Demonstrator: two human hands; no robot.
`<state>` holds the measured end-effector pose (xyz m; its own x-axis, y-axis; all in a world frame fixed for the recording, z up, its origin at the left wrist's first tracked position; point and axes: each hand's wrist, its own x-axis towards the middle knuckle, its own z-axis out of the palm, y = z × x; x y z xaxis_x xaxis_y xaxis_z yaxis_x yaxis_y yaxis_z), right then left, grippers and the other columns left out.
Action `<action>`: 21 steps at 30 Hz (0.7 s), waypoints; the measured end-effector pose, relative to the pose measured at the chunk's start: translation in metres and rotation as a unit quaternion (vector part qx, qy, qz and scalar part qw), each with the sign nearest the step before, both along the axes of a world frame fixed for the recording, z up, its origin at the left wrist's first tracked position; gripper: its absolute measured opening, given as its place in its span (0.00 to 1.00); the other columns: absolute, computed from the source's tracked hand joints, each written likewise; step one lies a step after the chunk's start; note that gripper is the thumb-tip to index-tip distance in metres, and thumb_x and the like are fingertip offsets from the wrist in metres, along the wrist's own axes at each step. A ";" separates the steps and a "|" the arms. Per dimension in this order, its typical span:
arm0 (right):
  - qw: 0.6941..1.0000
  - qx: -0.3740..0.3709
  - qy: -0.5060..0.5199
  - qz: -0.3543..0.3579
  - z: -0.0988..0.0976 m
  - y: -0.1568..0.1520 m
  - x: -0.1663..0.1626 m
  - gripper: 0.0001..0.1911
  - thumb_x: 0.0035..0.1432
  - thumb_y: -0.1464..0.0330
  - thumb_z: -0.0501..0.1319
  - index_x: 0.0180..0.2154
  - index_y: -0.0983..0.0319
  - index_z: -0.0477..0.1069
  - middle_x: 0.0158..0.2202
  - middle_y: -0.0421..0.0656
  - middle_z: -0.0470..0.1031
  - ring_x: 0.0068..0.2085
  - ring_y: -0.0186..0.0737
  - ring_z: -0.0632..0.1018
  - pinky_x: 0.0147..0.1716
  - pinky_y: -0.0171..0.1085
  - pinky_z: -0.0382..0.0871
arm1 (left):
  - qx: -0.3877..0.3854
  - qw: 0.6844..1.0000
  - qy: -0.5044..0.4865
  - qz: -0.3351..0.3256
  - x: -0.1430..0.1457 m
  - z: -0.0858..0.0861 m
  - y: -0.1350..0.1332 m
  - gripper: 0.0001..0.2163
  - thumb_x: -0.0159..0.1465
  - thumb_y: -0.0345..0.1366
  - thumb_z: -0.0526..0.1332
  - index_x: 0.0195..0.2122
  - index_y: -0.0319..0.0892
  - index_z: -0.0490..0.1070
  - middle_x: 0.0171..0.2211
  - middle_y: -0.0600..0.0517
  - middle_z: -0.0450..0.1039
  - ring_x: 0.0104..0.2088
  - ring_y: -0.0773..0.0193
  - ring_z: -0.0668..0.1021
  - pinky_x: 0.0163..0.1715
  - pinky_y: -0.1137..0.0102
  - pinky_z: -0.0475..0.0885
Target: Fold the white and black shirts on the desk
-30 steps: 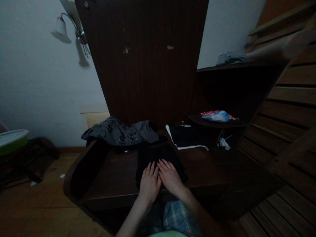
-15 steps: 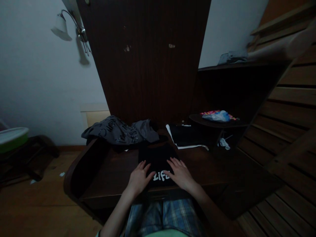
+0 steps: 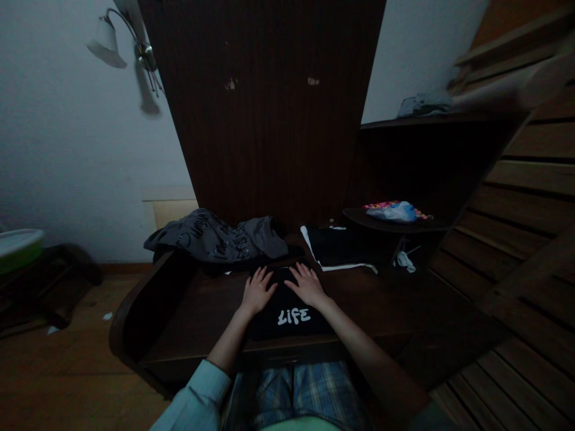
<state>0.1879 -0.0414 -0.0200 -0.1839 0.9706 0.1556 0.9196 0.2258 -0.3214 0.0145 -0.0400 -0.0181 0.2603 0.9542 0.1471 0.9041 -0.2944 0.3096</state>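
Note:
A folded black garment (image 3: 287,330) with white lettering lies flat on the dark wooden bench in front of me. My left hand (image 3: 257,292) rests on its far left part, palm down with the fingers spread. On its far right part lies my right hand (image 3: 308,285), also flat with fingers apart. The white letters show between my wrists, near the front edge of the bench. Just beyond my hands is a crumpled grey garment (image 3: 220,239) with dark lettering. A folded black and white cloth stack (image 3: 336,248) lies to the far right of my right hand.
The dark bench (image 3: 188,329) has a raised curved left side. A small shelf (image 3: 350,216) at the right bears a plastic bag (image 3: 395,212). Wooden slats (image 3: 530,209) lean along the right. A wall lamp (image 3: 108,45) hangs at upper left, and a green-sided basin (image 3: 20,254) stands at far left.
Both hands have slid away from me over the black garment, from beside the lettering to its far part. The lettering now shows fully. The other clothes lie as before.

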 end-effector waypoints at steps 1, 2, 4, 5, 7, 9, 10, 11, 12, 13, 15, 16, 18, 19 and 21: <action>1.000 0.005 0.010 -0.028 0.000 0.000 0.001 0.30 0.56 0.54 0.46 0.55 0.66 0.56 0.59 0.52 0.52 0.60 0.47 0.52 0.55 0.47 0.44 | 0.005 1.000 -0.017 0.010 -0.001 0.001 -0.001 0.18 0.61 0.40 0.50 0.52 0.44 0.61 0.58 0.48 0.54 0.59 0.57 0.54 0.54 0.55 0.52; 0.998 0.014 0.023 -0.050 0.000 0.001 0.003 0.30 0.56 0.55 0.47 0.54 0.68 0.57 0.59 0.53 0.53 0.59 0.47 0.53 0.55 0.47 0.46 | 0.015 0.999 -0.038 0.019 -0.003 0.003 -0.001 0.17 0.61 0.38 0.50 0.51 0.43 0.62 0.57 0.47 0.56 0.58 0.58 0.57 0.54 0.57 0.54; 0.994 0.051 0.059 -0.079 -0.001 0.001 0.007 0.26 0.56 0.58 0.49 0.51 0.69 0.62 0.57 0.54 0.57 0.58 0.47 0.57 0.53 0.44 0.51 | 0.047 0.995 -0.081 0.043 -0.007 0.006 -0.002 0.14 0.61 0.34 0.50 0.47 0.41 0.65 0.53 0.46 0.62 0.53 0.61 0.64 0.52 0.64 0.59; 0.990 0.076 0.079 -0.092 -0.001 0.001 0.011 0.23 0.56 0.61 0.49 0.48 0.69 0.64 0.55 0.54 0.60 0.56 0.45 0.60 0.53 0.42 0.53 | 0.066 0.991 -0.099 0.065 -0.009 0.008 -0.003 0.13 0.60 0.33 0.49 0.45 0.40 0.66 0.50 0.46 0.65 0.51 0.62 0.67 0.50 0.67 0.61; 0.978 0.122 0.114 -0.125 -0.003 -0.004 0.021 0.19 0.55 0.64 0.50 0.44 0.69 0.66 0.50 0.53 0.65 0.52 0.43 0.65 0.50 0.39 0.57 | 0.088 0.982 -0.114 0.126 -0.015 0.011 -0.008 0.13 0.60 0.33 0.49 0.43 0.38 0.67 0.45 0.45 0.68 0.46 0.61 0.70 0.46 0.68 0.64; 0.968 0.135 0.132 -0.162 -0.006 -0.013 0.032 0.17 0.53 0.65 0.51 0.42 0.68 0.66 0.45 0.51 0.69 0.47 0.43 0.69 0.46 0.38 0.61 | 0.071 0.975 -0.104 0.184 -0.021 0.013 -0.016 0.13 0.59 0.34 0.51 0.43 0.36 0.66 0.42 0.43 0.69 0.45 0.57 0.71 0.44 0.67 0.65; 0.966 0.129 0.135 -0.177 -0.007 -0.018 0.038 0.17 0.52 0.64 0.52 0.42 0.67 0.65 0.42 0.50 0.70 0.44 0.43 0.71 0.43 0.38 0.63 | 0.052 0.973 -0.100 0.202 -0.023 0.014 -0.021 0.15 0.59 0.36 0.51 0.45 0.35 0.65 0.42 0.42 0.69 0.45 0.56 0.71 0.43 0.66 0.66; 0.965 0.117 0.136 -0.189 -0.008 -0.024 0.042 0.17 0.52 0.64 0.53 0.42 0.66 0.65 0.39 0.48 0.71 0.41 0.43 0.72 0.40 0.38 0.65 | 0.026 0.972 -0.100 0.211 -0.025 0.015 -0.027 0.16 0.59 0.38 0.51 0.46 0.35 0.63 0.43 0.42 0.69 0.45 0.55 0.71 0.42 0.66 0.66; 0.965 0.101 0.136 -0.198 -0.008 -0.030 0.045 0.18 0.52 0.62 0.52 0.42 0.65 0.64 0.36 0.46 0.72 0.39 0.42 0.73 0.37 0.38 0.66 | -0.001 0.972 -0.104 0.212 -0.026 0.016 -0.032 0.18 0.59 0.39 0.51 0.48 0.35 0.61 0.43 0.41 0.69 0.45 0.55 0.72 0.42 0.66 0.66; 0.966 0.082 0.134 -0.205 -0.007 -0.035 0.046 0.18 0.52 0.61 0.52 0.43 0.64 0.63 0.34 0.45 0.72 0.37 0.42 0.74 0.35 0.38 0.66 | -0.024 0.972 -0.110 0.206 -0.026 0.017 -0.038 0.20 0.60 0.41 0.51 0.50 0.36 0.59 0.44 0.42 0.69 0.45 0.56 0.72 0.41 0.66 0.67; 0.969 0.047 0.121 -0.211 -0.003 -0.042 0.044 0.20 0.53 0.58 0.51 0.45 0.62 0.62 0.33 0.45 0.73 0.36 0.43 0.75 0.33 0.38 0.66 | -0.061 0.975 -0.112 0.182 -0.024 0.020 -0.049 0.22 0.60 0.43 0.50 0.54 0.39 0.55 0.46 0.42 0.69 0.45 0.56 0.72 0.41 0.66 0.67; 0.972 0.033 0.113 -0.205 0.000 -0.044 0.041 0.21 0.53 0.57 0.51 0.46 0.62 0.62 0.34 0.46 0.73 0.37 0.43 0.75 0.34 0.39 0.66 | -0.075 0.977 -0.105 0.169 -0.023 0.022 -0.053 0.23 0.60 0.43 0.50 0.55 0.40 0.53 0.46 0.42 0.69 0.45 0.55 0.72 0.41 0.65 0.67; 0.979 0.014 0.108 -0.173 0.004 -0.047 0.035 0.23 0.53 0.58 0.52 0.49 0.62 0.60 0.39 0.49 0.73 0.40 0.46 0.75 0.37 0.41 0.66 | -0.094 0.980 -0.094 0.148 -0.020 0.024 -0.059 0.25 0.60 0.44 0.50 0.57 0.41 0.50 0.46 0.42 0.69 0.45 0.54 0.73 0.42 0.64 0.66; 0.983 0.011 0.116 -0.145 0.006 -0.049 0.033 0.24 0.53 0.59 0.53 0.50 0.62 0.59 0.41 0.50 0.72 0.42 0.46 0.74 0.39 0.41 0.66 | -0.102 0.980 -0.097 0.138 -0.020 0.024 -0.061 0.26 0.60 0.43 0.51 0.57 0.42 0.49 0.46 0.43 0.70 0.45 0.54 0.73 0.42 0.63 0.67; 0.985 0.013 0.149 -0.081 0.006 -0.053 0.031 0.25 0.52 0.63 0.54 0.53 0.61 0.57 0.45 0.49 0.70 0.45 0.45 0.73 0.42 0.41 0.65 | -0.095 0.982 -0.127 0.104 -0.021 0.021 -0.063 0.26 0.59 0.41 0.52 0.58 0.43 0.47 0.48 0.45 0.68 0.47 0.56 0.72 0.44 0.63 0.66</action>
